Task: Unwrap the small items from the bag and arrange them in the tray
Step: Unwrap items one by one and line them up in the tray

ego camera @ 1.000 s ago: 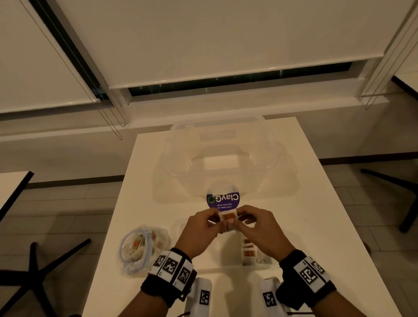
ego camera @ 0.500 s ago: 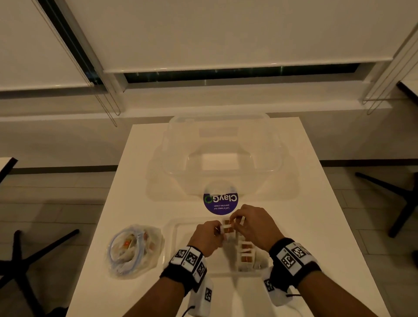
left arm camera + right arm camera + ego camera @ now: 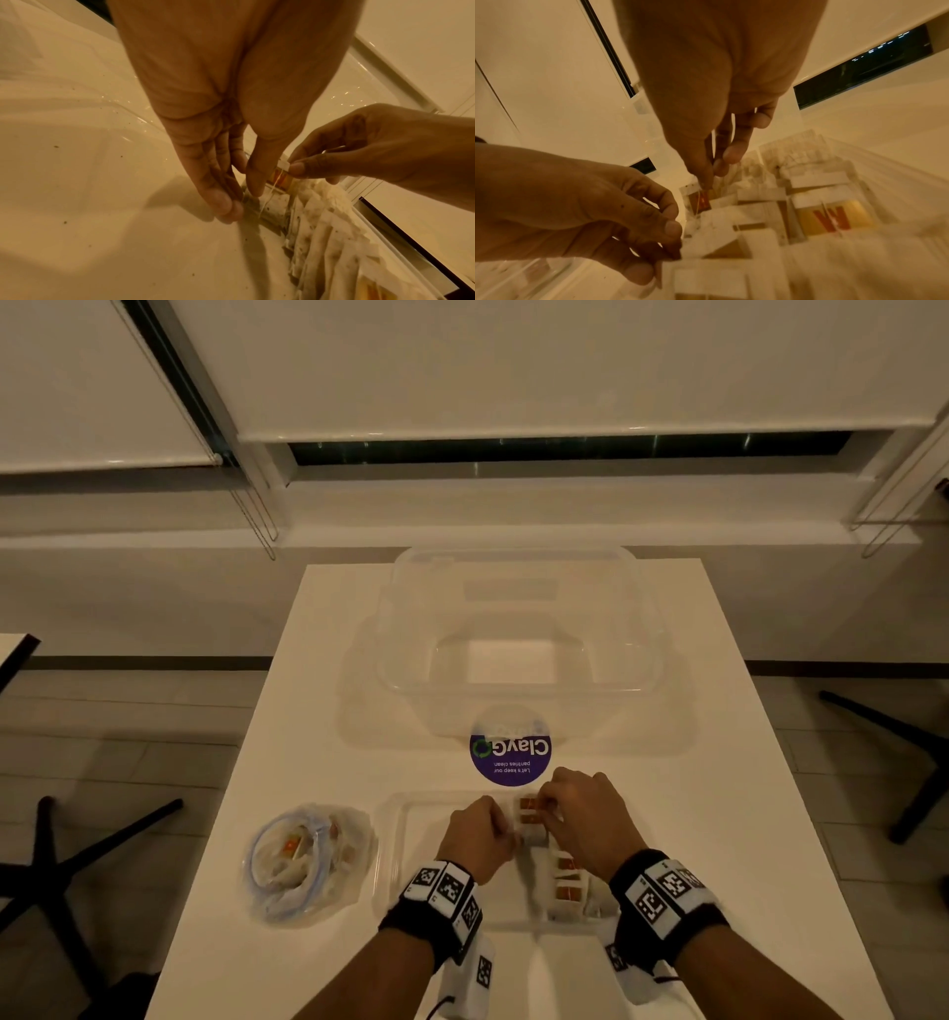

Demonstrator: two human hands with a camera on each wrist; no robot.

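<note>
Whereas both hands held it up above the table 1 s ago, the small white paper tea bag with orange tag [image 3: 530, 816] now sits low in the shallow clear plastic tray [image 3: 405, 834], at the row's far end. L hand [image 3: 475, 834] pinches its near edge, R hand [image 3: 585, 814] pinches the tag; release pending. More await in the crumpled clear plastic bag [image 3: 308, 860], well left of the grip.

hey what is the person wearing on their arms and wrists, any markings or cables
Both forearms are bare, with no sleeves in view. The left hand and right hand are ungloved. Each wrist carries a black band topped with white panels printed with black square-pattern markers. A white camera unit bearing another marker hangs under each wrist, and a thin dark cable trails from the left one.
</note>
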